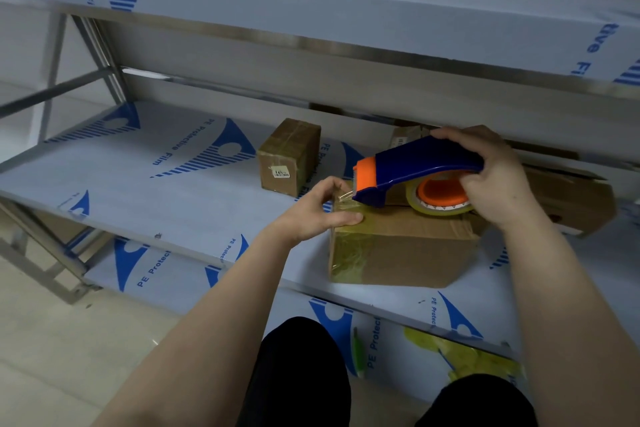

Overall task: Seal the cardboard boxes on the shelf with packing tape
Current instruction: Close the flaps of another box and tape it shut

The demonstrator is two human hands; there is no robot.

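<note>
- Well, nearest me are the person's dark-trousered knees, close against the lower shelf [180,274], where a crumpled wad of used tape [467,357] lies beside a slim green tool [358,354].
- On the middle shelf [138,191], near its front edge, sits the cardboard box [408,253] being worked on; glossy tape already wraps its left end.
- The left hand [318,211] steadies that box: its grip clasps the top left corner, thumb laid flat on the tape, fingers curled over the far side right by the cutter. Whether the fingertips also hold the loose strand, I cannot tell.
- The right hand [498,177] has its grip wrapped round the handle of the blue and orange tape dispenser [415,163], nose tilted down at that corner, the tape roll [443,206] just above the lid.
- As I judge it, the strip is being finished or cut here. Done well, the thumb pins the tape firmly while the dispenser twists so the blade bites cleanly, fingers kept off the teeth; then the end gets rubbed down without wrinkles.
- Behind, a small box [291,152] stands taped, well apart to the left.
- To the right, an open-flapped box [575,198] looks unsealed and probably comes next.
</note>
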